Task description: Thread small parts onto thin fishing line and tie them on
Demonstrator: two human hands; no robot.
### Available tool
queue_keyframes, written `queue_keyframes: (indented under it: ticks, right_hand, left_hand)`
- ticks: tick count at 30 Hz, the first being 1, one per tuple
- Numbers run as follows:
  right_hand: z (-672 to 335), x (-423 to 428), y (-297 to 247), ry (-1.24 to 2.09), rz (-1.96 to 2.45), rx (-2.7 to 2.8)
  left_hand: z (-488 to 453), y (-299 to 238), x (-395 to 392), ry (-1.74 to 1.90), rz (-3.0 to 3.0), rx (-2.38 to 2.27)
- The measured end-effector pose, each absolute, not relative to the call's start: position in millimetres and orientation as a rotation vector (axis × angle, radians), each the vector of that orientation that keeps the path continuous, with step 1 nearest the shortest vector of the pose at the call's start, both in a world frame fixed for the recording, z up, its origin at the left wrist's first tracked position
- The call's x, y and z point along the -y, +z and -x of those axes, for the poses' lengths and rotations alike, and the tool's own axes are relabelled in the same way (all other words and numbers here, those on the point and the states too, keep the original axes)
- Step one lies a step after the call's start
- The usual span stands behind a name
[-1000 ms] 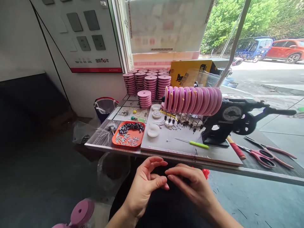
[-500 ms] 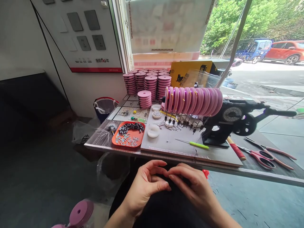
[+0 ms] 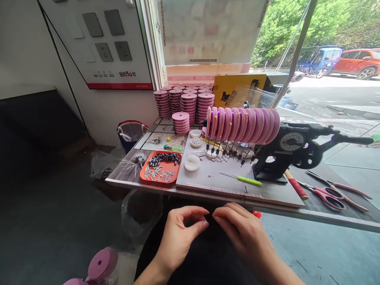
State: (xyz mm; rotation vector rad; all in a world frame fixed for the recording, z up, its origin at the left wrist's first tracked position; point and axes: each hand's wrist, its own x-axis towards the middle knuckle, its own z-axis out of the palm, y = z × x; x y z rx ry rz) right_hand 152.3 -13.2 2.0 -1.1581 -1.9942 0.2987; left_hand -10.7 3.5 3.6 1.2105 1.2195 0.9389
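Two hands work low in front of the black hand-cranked winder [image 3: 292, 152], below the near edge of the table [image 3: 341, 219] it stands on and over a dark lap. The left hand [image 3: 179, 235] curls its thumb and forefinger toward a pinch with a narrow gap between the tips. The right hand [image 3: 242, 229] bunches its fingers together, pointing left at the left hand's fingertips, and the two sets of tips sit just beside each other. Whatever lies between them is too fine to see, so I cannot tell whether either hand clamps anything, nor which way it runs.

One row of about a dozen pink spools [image 3: 243, 124] sits on edge on the winder's shaft. Its long axis lies level across the table and points left, away from the one crank handle [image 3: 353, 139]. Left of the winder are one orange tray [image 3: 147, 167] of small parts and three small white dishes [image 3: 191, 162]. Behind these are several stacks of pink spools [image 3: 188, 105], with one shorter stack [image 3: 181, 123] in front. One green-handled pick [image 3: 247, 181] lies just in front of the winder's base. One red-handled tool [image 3: 294, 187] lies to the winder's right, and beyond it one pair of pink-handled scissors [image 3: 328, 196]. One yellow box [image 3: 237, 89] stands behind the winder.
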Motion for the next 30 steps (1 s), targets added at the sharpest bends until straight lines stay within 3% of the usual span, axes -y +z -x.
queue_keyframes:
  ticks: [11,24,30]
  right_hand:
    - [-146,14,-2,0.024,1.227,2.122]
    - [-141,19,0,0.340,1.145,1.871]
    - [-142,21,4,0.298,1.175,1.847]
  left_hand:
    - [8,1,0,1.032,-1.053,-1.193]
    - [5,-3,1,0.957,-0.787,-0.934]
    - [4,-5,1,0.973,-0.854,-0.981]
